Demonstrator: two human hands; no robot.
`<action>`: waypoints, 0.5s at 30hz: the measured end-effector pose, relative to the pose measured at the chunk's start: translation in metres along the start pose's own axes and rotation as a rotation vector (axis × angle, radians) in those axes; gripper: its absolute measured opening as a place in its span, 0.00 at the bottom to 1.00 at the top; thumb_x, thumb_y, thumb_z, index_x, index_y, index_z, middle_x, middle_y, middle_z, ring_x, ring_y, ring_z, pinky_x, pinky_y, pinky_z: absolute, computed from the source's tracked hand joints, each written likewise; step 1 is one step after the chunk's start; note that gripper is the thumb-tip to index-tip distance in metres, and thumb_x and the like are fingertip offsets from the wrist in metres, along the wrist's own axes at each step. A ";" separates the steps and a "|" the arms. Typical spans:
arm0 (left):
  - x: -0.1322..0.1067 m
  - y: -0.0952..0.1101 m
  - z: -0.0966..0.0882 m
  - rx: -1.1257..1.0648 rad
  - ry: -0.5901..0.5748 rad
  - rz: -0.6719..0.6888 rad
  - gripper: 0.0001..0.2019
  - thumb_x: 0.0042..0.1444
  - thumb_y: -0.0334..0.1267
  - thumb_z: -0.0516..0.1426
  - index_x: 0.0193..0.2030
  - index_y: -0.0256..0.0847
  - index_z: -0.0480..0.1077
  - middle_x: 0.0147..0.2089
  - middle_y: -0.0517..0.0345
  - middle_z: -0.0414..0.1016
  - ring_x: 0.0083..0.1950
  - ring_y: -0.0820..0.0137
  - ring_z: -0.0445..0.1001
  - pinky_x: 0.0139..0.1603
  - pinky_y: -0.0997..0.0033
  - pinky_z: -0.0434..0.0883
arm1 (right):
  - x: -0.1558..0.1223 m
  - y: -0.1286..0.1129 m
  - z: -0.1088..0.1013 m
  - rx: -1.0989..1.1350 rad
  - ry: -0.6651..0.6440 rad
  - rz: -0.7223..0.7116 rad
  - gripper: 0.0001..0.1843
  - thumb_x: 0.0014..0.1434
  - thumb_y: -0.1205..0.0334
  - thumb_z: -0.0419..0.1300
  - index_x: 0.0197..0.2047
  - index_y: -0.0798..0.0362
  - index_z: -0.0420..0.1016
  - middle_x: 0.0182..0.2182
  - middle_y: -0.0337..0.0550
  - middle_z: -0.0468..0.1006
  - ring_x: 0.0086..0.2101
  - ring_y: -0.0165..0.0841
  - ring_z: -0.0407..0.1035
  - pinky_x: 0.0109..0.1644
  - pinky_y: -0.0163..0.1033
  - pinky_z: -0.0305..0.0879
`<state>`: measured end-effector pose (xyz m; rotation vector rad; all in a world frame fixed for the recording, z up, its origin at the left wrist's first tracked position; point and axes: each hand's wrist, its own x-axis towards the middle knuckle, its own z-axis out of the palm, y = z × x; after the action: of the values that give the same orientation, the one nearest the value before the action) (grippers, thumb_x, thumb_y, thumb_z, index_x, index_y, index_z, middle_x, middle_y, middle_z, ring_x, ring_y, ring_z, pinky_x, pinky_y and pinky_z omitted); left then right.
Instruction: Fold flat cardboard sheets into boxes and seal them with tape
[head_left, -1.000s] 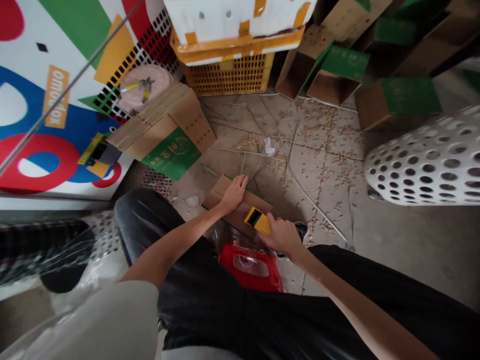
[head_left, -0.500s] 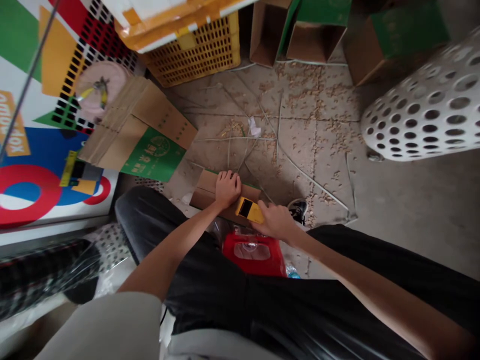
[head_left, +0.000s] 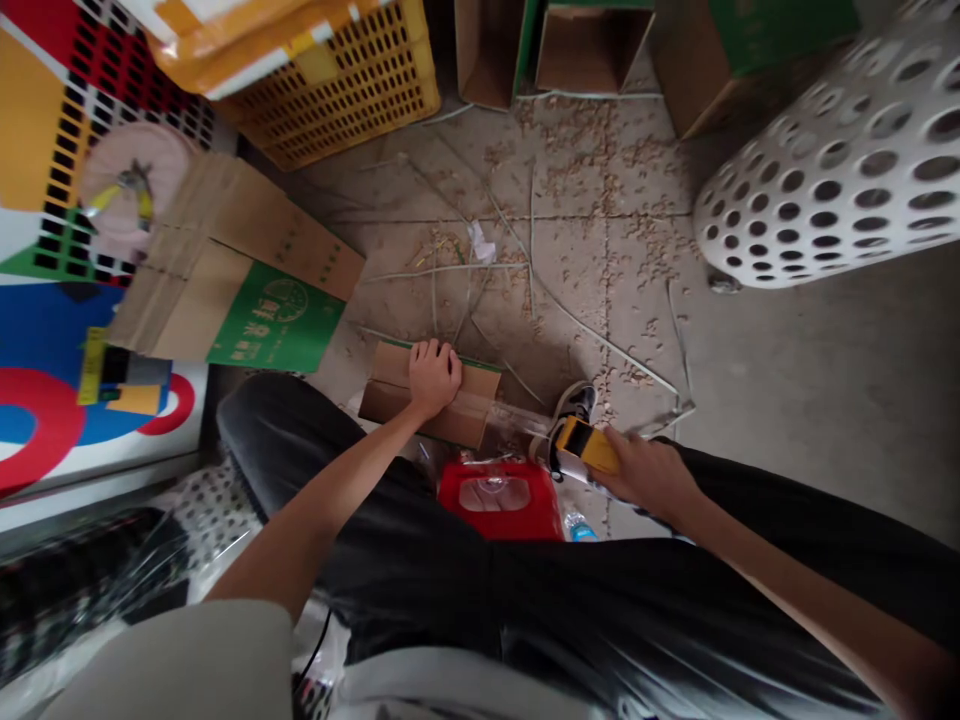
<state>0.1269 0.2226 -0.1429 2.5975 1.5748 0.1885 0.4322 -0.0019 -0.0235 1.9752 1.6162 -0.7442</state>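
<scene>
And here's the cardboard box, slung low between the knees over the floor; whether it rests there, I cannot tell. The left hand lies on top, fingers bent towards the far long edge; pressing or pinching, that grip doesn't show. Out over the right short edge runs a clear tape strip, taut-looking, reaching the yellow tape dispenser, and the right hand has its grip closed around that! Trouble spots? Too hard a tug could peel the strip or drag the box from under the left hand; slack could let it fold and stick to itself. Just beneath the strip sits a shoe, and below the near edge a red object: dip the strip and it might snag on either. Farther out, crumbly litter speckles the floor, and any picked up would likely spoil the adhesive.
</scene>
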 end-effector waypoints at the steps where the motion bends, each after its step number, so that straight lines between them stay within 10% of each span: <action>1: 0.000 0.000 0.000 0.003 0.001 -0.001 0.18 0.75 0.40 0.45 0.45 0.41 0.76 0.48 0.41 0.77 0.55 0.50 0.73 0.63 0.45 0.65 | 0.007 -0.007 0.003 0.007 -0.028 -0.014 0.32 0.68 0.38 0.60 0.62 0.54 0.73 0.45 0.64 0.84 0.46 0.53 0.81 0.47 0.46 0.68; 9: -0.002 0.002 0.000 -0.048 -0.027 -0.031 0.18 0.74 0.39 0.45 0.45 0.41 0.76 0.49 0.39 0.77 0.58 0.48 0.72 0.65 0.43 0.63 | 0.097 -0.129 -0.011 0.105 -0.104 -0.174 0.24 0.66 0.56 0.63 0.58 0.68 0.77 0.47 0.71 0.84 0.52 0.49 0.80 0.50 0.42 0.72; 15: -0.003 0.003 -0.004 -0.026 -0.033 -0.011 0.17 0.73 0.39 0.45 0.44 0.43 0.76 0.48 0.40 0.77 0.56 0.48 0.72 0.64 0.44 0.63 | 0.119 -0.152 -0.022 0.135 -0.138 -0.214 0.16 0.60 0.69 0.65 0.50 0.65 0.85 0.44 0.67 0.86 0.49 0.46 0.83 0.47 0.39 0.74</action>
<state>0.1273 0.2188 -0.1386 2.5586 1.5644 0.1631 0.3034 0.1270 -0.0910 1.8128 1.7516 -1.0731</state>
